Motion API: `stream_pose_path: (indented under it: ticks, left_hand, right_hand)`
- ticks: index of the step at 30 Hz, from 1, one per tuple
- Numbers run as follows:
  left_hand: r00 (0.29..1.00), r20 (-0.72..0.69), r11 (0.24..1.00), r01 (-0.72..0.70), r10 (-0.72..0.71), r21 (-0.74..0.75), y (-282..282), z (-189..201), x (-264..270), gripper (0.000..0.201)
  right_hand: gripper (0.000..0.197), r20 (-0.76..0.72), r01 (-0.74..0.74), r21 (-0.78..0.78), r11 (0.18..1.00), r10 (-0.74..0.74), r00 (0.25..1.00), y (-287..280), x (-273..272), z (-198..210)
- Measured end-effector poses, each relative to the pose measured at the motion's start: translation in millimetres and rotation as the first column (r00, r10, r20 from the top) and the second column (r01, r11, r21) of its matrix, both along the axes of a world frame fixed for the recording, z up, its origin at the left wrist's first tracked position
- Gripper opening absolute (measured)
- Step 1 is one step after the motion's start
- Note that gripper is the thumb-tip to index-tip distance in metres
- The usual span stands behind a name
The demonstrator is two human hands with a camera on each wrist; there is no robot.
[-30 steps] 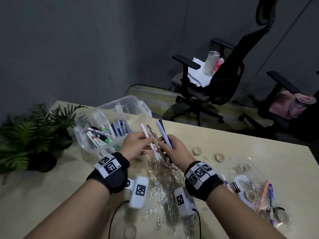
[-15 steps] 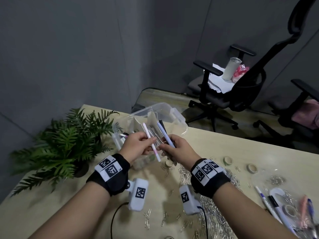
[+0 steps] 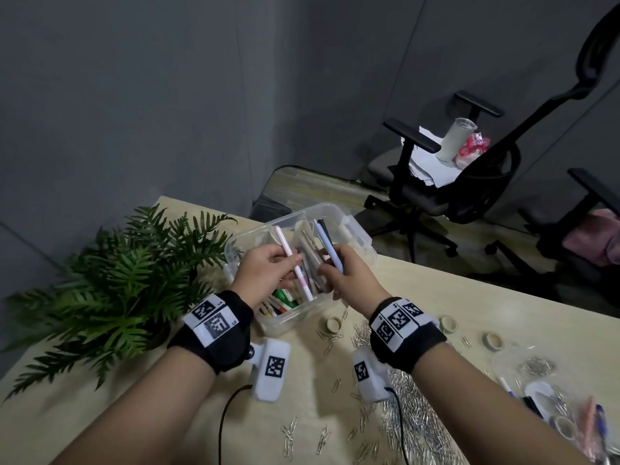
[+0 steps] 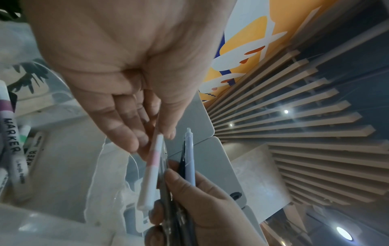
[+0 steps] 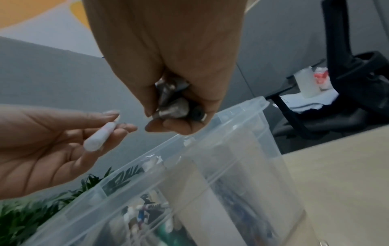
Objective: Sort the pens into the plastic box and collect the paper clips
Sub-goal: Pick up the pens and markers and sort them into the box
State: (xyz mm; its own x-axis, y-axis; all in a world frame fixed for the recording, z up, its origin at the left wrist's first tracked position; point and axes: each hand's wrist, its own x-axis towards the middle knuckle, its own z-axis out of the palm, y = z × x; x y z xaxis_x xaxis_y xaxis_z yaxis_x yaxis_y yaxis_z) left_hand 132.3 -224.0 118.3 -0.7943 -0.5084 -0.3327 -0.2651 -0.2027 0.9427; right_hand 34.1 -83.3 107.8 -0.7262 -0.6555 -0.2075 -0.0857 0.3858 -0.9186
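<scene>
Both hands hover over the clear plastic box point(image 3: 355, 234) at the table's far left. My left hand point(image 3: 268, 273) pinches a white and pink pen point(image 3: 295, 266), its tip pointing into the box. My right hand point(image 3: 342, 280) grips a bundle of pens point(image 3: 327, 246), a light blue one, a dark one and a clear one. In the left wrist view the pink pen point(image 4: 151, 173) lies beside the bundle point(image 4: 188, 161). Markers point(image 3: 280, 302) lie in the box's near compartment. Loose paper clips point(image 3: 412, 427) litter the table near my right wrist.
A potted fern point(image 3: 110, 283) stands left of the box. Tape rolls point(image 3: 333, 324) lie on the table. A clear bag point(image 3: 550, 397) with more pens, clips and tape sits at the right edge. Two office chairs point(image 3: 463, 182) stand beyond the table.
Both hands moved with their pens from above the paper clip pile to over the plastic box. The view swung left, bringing the fern in.
</scene>
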Motion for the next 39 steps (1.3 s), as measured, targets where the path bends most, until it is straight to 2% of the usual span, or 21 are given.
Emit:
stream_pose_path:
  ticks: [3,9,14,16,18,20,23,25,30,35,39]
  left_hand:
    - [1.000,0.005,1.000,-0.004,0.004,0.002,-3,-1,-1,0.013]
    - [0.999,0.034,0.998,-0.021,0.023,-0.064,-13,-11,-2,0.012]
    - [0.999,0.024,0.999,-0.036,0.037,-0.031,-20,-12,0,0.006]
    - [0.999,0.035,0.999,-0.036,0.037,-0.039,-24,-14,1,0.014]
    - [0.998,0.061,0.996,-0.029,0.034,-0.080,-29,-15,1,0.024]
    - [0.997,0.068,0.995,-0.016,0.023,-0.103,-30,-15,1,0.021]
    - [0.999,0.036,0.999,-0.015,0.017,-0.032,-26,-13,1,0.011]
    - [1.000,0.026,0.999,-0.013,0.013,-0.031,-25,-12,2,0.010]
    - [0.995,0.076,0.996,-0.064,0.069,-0.062,-33,-11,8,0.007]
    - [0.985,0.123,0.978,-0.097,0.121,-0.185,-36,-1,19,0.037]
    - [0.993,0.090,0.977,-0.062,0.082,-0.205,-25,11,19,0.027]
  right_hand:
    - [0.020,-0.089,-0.006,0.028,1.000,0.008,0.996,-9,-9,0]
    - [0.023,-0.129,0.016,0.031,0.999,-0.012,0.992,-28,-16,-10]
    - [0.039,-0.201,-0.008,0.153,0.988,0.039,0.979,-37,-17,-23]
    - [0.043,-0.189,-0.020,0.201,0.979,0.059,0.980,-37,-14,-24]
    - [0.038,-0.251,-0.012,0.211,0.977,0.066,0.966,-33,-12,-21]
    - [0.026,-0.327,0.000,0.144,0.990,0.048,0.944,-30,-9,-16]
    - [0.018,-0.243,-0.082,0.056,0.995,0.093,0.965,-29,1,-11]
    - [0.021,-0.185,-0.141,0.074,0.987,0.153,0.971,-32,8,-13]
    - [0.008,-0.157,-0.124,0.109,0.986,0.140,0.978,-45,22,-14]
    - [0.024,-0.334,-0.079,0.210,0.974,0.148,0.931,-51,30,-18]
    - [0.017,-0.411,-0.061,0.077,0.995,0.087,0.907,-33,31,-11]
